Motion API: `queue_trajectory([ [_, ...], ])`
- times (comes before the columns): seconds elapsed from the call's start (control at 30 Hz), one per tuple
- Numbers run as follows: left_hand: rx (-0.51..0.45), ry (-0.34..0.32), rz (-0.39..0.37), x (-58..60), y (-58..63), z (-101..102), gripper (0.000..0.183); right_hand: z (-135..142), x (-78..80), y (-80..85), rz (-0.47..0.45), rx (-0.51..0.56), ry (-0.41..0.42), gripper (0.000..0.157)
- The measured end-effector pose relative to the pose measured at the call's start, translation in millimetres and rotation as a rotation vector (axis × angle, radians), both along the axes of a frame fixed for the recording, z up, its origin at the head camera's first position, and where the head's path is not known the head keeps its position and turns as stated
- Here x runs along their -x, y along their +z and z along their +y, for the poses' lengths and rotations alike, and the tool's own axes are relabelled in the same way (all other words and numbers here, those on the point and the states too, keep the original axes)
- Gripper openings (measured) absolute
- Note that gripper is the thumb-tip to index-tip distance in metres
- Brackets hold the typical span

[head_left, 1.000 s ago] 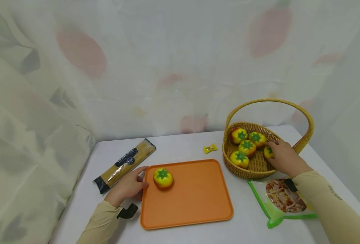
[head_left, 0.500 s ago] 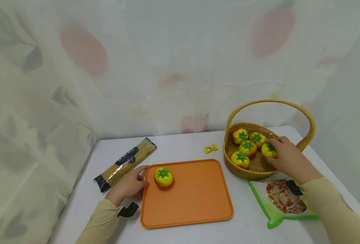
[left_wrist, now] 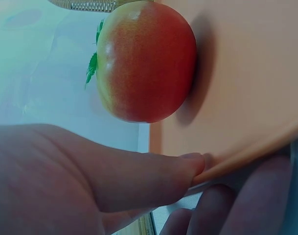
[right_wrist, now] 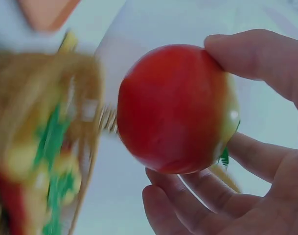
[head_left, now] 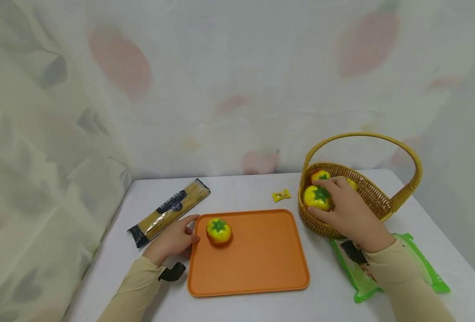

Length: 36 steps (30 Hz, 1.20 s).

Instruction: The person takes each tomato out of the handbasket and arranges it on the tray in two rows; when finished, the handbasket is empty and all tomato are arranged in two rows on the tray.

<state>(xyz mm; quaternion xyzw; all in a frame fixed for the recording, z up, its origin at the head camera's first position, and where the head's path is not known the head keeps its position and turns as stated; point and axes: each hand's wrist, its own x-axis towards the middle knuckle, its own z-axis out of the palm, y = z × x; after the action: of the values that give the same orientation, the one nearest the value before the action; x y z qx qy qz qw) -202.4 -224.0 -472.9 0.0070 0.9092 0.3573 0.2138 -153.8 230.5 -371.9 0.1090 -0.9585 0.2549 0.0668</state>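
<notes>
My right hand holds a red-and-yellow tomato with a green star-shaped top, raised over the left side of the wicker basket. In the right wrist view, thumb and fingers span the held tomato, whose red underside faces the camera. More tomatoes lie in the basket, partly hidden by this hand. My left hand grips the orange tray at its left edge; the left wrist view has the thumb on the rim and other fingers beneath. Another tomato rests on the tray's upper left.
A spaghetti pack lies left of the tray. Behind the tray is a small yellow wrapped candy. In front of the basket, a green-edged food bag lies partly under my right forearm. The basket's tall handle arches above it.
My right hand has lifted a tomato from the basket's right side and carried it left across the basket. The left hand stays at the tray; the head view has shifted slightly.
</notes>
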Motion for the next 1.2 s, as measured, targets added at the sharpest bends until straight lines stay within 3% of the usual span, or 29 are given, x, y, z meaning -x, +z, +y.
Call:
queue_trajectory([
  [0.23, -0.001, -0.016, -0.006, 1.7, 2.4, 2, 0.069, -51, 9.9, -17.6, 0.029, 0.086, 0.081, 0.061],
  [0.6, 0.003, -0.015, -0.013, 1.4, 3.3, 5, 0.068, -113, 21.3, -58.3, -0.08, 0.147, 0.18, 0.06],
  [0.8, 0.001, -0.003, -0.022, -1.4, 3.9, 3, 0.068, -128, 21.7, -75.1, -0.131, 0.145, 0.211, 0.059],
  [1.2, -0.011, 0.008, -0.019, -1.1, 3.5, 1, 0.07, -138, 21.8, -82.7, -0.154, 0.133, 0.259, 0.061],
])
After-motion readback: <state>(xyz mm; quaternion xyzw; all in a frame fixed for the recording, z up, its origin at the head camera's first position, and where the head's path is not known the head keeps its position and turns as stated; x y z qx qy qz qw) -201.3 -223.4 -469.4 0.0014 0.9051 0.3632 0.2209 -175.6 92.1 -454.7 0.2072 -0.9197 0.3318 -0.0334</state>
